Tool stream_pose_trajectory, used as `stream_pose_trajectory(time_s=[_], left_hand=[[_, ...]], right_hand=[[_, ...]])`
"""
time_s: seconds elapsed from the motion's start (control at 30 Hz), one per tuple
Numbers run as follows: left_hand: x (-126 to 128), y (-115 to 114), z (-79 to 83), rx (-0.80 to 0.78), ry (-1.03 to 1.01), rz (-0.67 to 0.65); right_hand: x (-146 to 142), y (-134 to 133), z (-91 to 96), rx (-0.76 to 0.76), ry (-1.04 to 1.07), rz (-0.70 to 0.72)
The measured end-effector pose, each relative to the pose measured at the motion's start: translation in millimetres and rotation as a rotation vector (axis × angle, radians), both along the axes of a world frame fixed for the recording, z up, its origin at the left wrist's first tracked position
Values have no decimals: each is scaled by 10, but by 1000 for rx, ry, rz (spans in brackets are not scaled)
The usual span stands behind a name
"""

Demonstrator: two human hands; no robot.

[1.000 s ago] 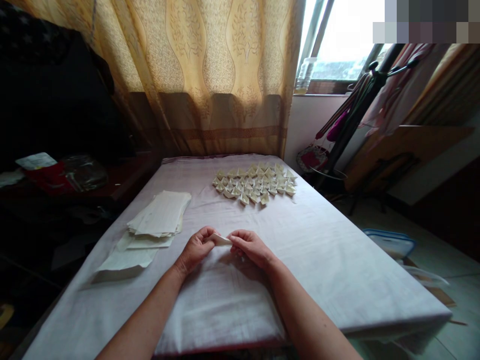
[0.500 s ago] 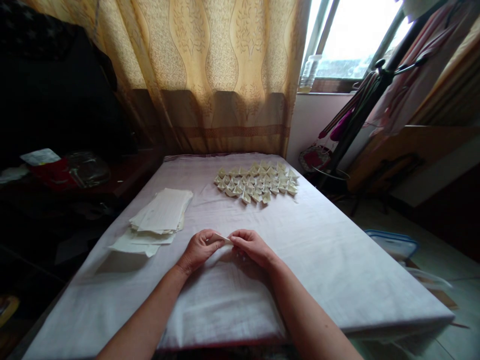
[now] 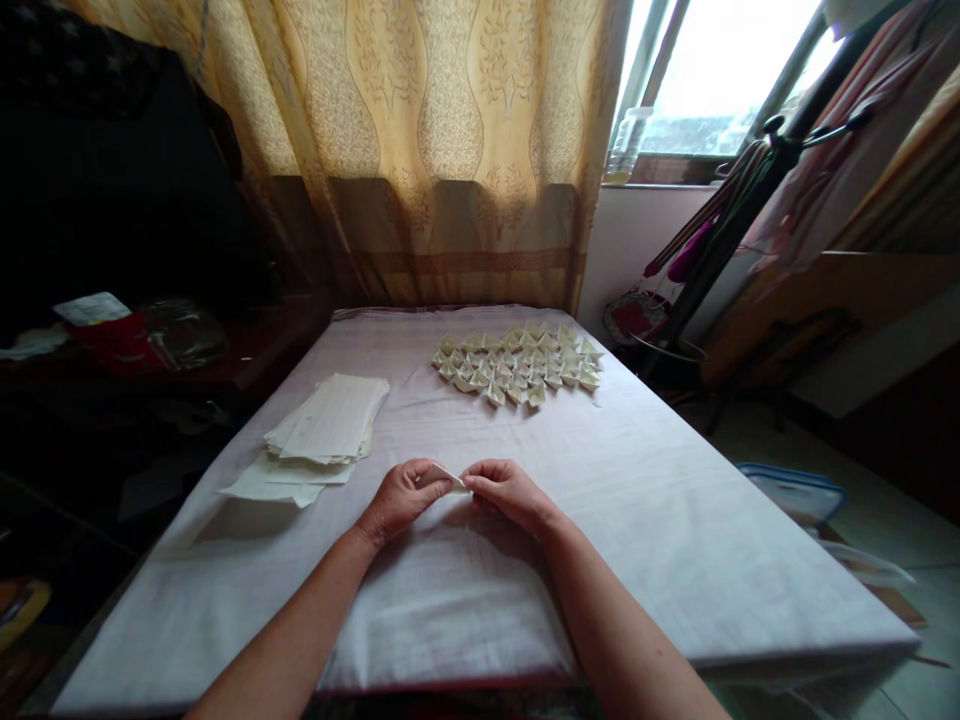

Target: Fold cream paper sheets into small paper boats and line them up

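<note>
Pinching a small folded paper from both ends: left hand closed on its left end with thumb on top and fingers curled beneath, right hand closed narrowly on its right tip with fingertips drawn together. Held low over the white cloth, heels of both hands on it or just above, impossible to tell which; probably kept low to steady the wrists, and gripped at both ends to keep so small a fold taut and square. Forearms converging on the small folded paper from below, placing it dead centre and close to the body, likely for a clear look down onto the crease. Left of the small folded paper and a little beyond it, a loose stack of flat sheets, fanned and askew, set near the left hand, seemingly for an easy reach. Straight beyond the small folded paper, well apart from it and toward the curtain, a tight cluster of folded pieces, laid side by side in rows, apparently parked far off to leave bare cloth around the hands. Right of the small folded paper and off the cloth's edge, a blue-rimmed plastic container on the floor. Farther right and beyond, a dark coat stand hung with straps and cloth. Above that, a bottle on the sill of a bright window. Far left of the small folded paper, a dim sideboard with a red item and something clear and crumpled beside it.
</note>
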State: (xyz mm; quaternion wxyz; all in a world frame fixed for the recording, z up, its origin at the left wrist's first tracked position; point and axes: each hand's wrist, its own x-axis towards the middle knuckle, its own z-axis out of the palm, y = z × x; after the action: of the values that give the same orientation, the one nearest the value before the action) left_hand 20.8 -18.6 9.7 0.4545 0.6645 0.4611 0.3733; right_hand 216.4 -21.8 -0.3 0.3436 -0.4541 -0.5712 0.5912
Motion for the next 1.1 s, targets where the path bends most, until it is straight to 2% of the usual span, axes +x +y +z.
stream_pose_trajectory(time_s=[0.13, 0.4, 0.6, 0.77, 0.9, 1.1], left_hand=[[-21, -3, -9, -4, 35, 14], [-26, 7, -26, -28, 54, 6], [-22, 14, -73, -32, 28, 27], [-37, 34, -66, -56, -62, 66], [-128, 91, -51, -86, -189, 152], [-165, 108, -66, -150, -255, 195]], right_hand=[[-39, -19, -25, 97, -91, -9], [-63, -64, -17, 397, -365, -32], [-106, -86, -14, 533, -538, -76], [-113, -58, -68, 576, -573, -188], [-2, 24, -112, 562, -538, -316], [45, 48, -118, 561, -466, -355]])
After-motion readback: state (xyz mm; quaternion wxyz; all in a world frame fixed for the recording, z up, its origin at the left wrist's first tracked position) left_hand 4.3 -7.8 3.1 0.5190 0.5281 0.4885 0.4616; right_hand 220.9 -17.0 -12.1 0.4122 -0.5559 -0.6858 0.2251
